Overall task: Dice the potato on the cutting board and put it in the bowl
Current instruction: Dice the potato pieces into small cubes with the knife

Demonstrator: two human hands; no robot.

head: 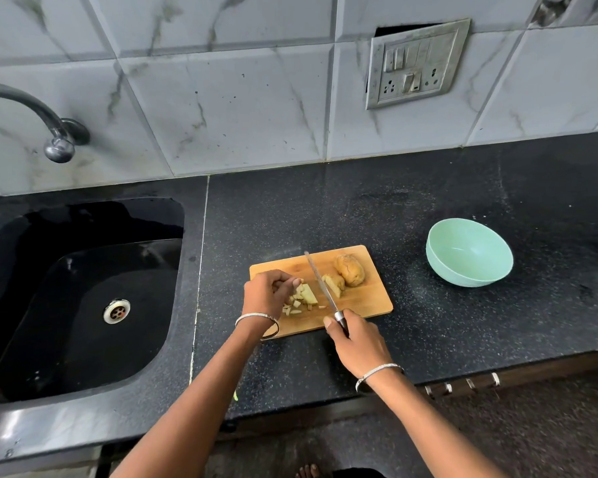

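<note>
The green bowl (pixel 463 274) stands empty, right of the cutting board (pixel 370 300). On the board's left side the left hand (pixel 266 294) pinches potato strips (pixel 307 294) in curled fingers (pixel 286 281); the right hand (pixel 358 343) clasps the knife (pixel 320 281).

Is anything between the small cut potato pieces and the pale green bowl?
Yes. The long steel knife, a potato wedge and the uncut brown potato chunk lie on the wooden cutting board between the diced pieces and the pale green bowl. The black counter beyond shows nothing.
</note>
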